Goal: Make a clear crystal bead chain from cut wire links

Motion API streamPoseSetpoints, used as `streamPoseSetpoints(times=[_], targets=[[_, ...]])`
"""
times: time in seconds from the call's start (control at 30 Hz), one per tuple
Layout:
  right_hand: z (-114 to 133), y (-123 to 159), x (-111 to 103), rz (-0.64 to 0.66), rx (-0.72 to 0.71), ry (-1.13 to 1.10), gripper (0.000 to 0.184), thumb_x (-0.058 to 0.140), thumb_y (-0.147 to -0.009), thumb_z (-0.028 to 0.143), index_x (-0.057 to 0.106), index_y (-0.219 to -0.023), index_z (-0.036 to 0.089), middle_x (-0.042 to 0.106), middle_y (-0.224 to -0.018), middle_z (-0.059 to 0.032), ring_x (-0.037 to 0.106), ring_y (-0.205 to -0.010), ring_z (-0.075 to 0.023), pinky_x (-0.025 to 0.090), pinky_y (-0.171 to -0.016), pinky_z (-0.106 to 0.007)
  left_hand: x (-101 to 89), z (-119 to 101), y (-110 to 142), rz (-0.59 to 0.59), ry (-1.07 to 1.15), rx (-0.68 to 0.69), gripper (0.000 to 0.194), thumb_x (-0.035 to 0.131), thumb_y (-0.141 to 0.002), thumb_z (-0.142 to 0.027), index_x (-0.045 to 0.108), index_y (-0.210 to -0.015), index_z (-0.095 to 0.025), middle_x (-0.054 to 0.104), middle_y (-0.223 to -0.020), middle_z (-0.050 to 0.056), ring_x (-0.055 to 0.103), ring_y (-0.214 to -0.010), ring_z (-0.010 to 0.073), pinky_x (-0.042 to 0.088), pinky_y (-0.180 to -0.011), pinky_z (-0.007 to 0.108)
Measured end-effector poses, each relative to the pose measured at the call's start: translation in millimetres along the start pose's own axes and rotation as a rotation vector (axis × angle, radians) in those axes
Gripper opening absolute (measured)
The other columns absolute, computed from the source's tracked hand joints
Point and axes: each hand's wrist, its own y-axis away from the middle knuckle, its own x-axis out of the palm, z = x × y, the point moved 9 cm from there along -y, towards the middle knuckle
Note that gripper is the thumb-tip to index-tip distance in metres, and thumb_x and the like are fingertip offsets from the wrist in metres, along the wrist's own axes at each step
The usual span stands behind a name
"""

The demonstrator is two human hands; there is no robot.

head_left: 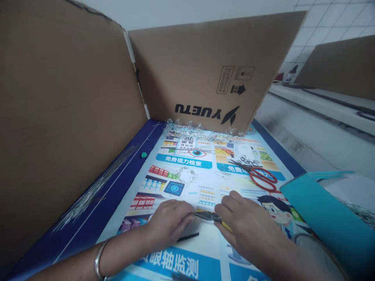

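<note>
My right hand (244, 220) is closed around needle-nose pliers (206, 216) with a yellow handle. Their jaws point left and reach the fingertips of my left hand (170, 220). The left fingers are pinched together at the jaw tip; whatever they hold is too small or hidden to make out. Below the left fingers lies a thin black strip (191, 236). Beyond the hands rests a loop of clear beads (186, 175), with thin bent wire pieces (223, 174) to its right. Red-handled scissors (263, 178) lie past my right hand.
Cardboard panels (211, 70) wall off the left and back. Clear beaded pieces (202, 132) are heaped along the back panel. Straight thin wires (96, 187) lie on the blue left edge, near a green lump (143, 155). At right stands a teal box (325, 210).
</note>
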Motion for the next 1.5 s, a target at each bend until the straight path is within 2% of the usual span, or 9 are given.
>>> streamPoseSetpoints(times=[0.13, 0.23, 0.4, 0.5, 0.63, 0.93, 1.37, 1.5], targets=[[-15, -2, 21, 0.107, 0.166, -0.181, 0.004, 0.059, -0.076, 0.023, 0.059, -0.079, 0.021, 0.06, -0.08, -0.004, 0.049, -0.083, -0.0231, 0.035, -0.068, -0.032, 0.7, 22, 1, -0.022, 0.319, -0.235, 0.026, 0.036, -0.092, -0.028, 0.053, -0.076, -0.017, 0.055, -0.064, -0.001, 0.05, -0.058, 0.0102, 0.037, -0.055, 0.02], [-22, 0, 45, 0.206, 0.252, -0.449, 0.008, 0.055, -0.079, 0.027, 0.058, -0.082, 0.02, 0.06, -0.082, -0.0032, 0.051, -0.082, -0.0211, 0.037, -0.069, -0.03, 4.2, 34, 4, -0.033, 0.509, -0.351, 0.026, 0.037, -0.092, -0.032, 0.05, -0.075, -0.017, 0.048, -0.055, -0.004, 0.046, -0.051, 0.0086, 0.036, -0.053, 0.019], [-26, 11, 75, 0.389, 0.373, -1.023, 0.024, 0.044, -0.086, 0.04, 0.053, -0.078, 0.019, 0.055, -0.071, 0.0007, 0.05, -0.067, -0.0143, 0.036, -0.058, -0.024, 13.7, 46, 7, -0.02, 0.744, -0.474, 0.026, 0.04, -0.09, -0.037, 0.05, -0.078, -0.017, 0.044, -0.047, -0.007, 0.042, -0.043, 0.0075, 0.035, -0.048, 0.018], [-26, 16, 80, 0.423, 0.442, -1.21, 0.028, 0.043, -0.085, 0.044, 0.053, -0.079, 0.018, 0.056, -0.072, -0.0004, 0.051, -0.067, -0.0142, 0.037, -0.059, -0.024, 13.3, 52, 8, -0.059, 0.816, -0.527, 0.026, 0.042, -0.089, -0.038, 0.049, -0.076, -0.017, 0.043, -0.046, -0.007, 0.04, -0.041, 0.0072, 0.033, -0.046, 0.018], [-23, 16, 78, 0.402, 0.438, -1.219, 0.031, 0.044, -0.085, 0.047, 0.053, -0.078, 0.018, 0.055, -0.073, -0.0005, 0.049, -0.069, -0.0144, 0.037, -0.062, -0.025, 10.3, 55, 7, -0.107, 0.891, -0.554, 0.025, 0.043, -0.089, -0.037, 0.048, -0.074, -0.017, 0.044, -0.046, -0.008, 0.038, -0.041, 0.0064, 0.031, -0.045, 0.017], [-23, 18, 80, 0.373, 0.443, -1.162, 0.03, 0.042, -0.086, 0.047, 0.052, -0.081, 0.019, 0.054, -0.073, 0.0006, 0.048, -0.069, -0.014, 0.034, -0.06, -0.024, 8.4, 55, 6, -0.133, 0.967, -0.54, 0.025, 0.043, -0.089, -0.037, 0.047, -0.074, -0.017, 0.042, -0.046, -0.008, 0.035, -0.039, 0.0049, 0.029, -0.043, 0.015], [-18, 12, 80, 0.352, 0.41, -1.089, 0.029, 0.045, -0.084, 0.045, 0.048, -0.074, 0.018, 0.041, -0.064, 0.0039, 0.037, -0.061, -0.0113, 0.028, -0.054, -0.022, 16.7, 54, 7, -0.053, 0.972, -0.536, 0.026, 0.046, -0.087, -0.04, 0.046, -0.075, -0.017, 0.041, -0.048, -0.008, 0.034, -0.039, 0.005, 0.028, -0.04, 0.015], [-17, 12, 79, 0.348, 0.382, -1.084, 0.028, 0.044, -0.085, 0.044, 0.049, -0.075, 0.019, 0.04, -0.063, 0.0043, 0.036, -0.059, -0.0109, 0.027, -0.053, -0.022, 18.3, 54, 6, -0.024, 0.932, -0.54, 0.025, 0.045, -0.087, -0.039, 0.047, -0.075, -0.017, 0.04, -0.048, -0.008, 0.034, -0.04, 0.0054, 0.028, -0.041, 0.016]])
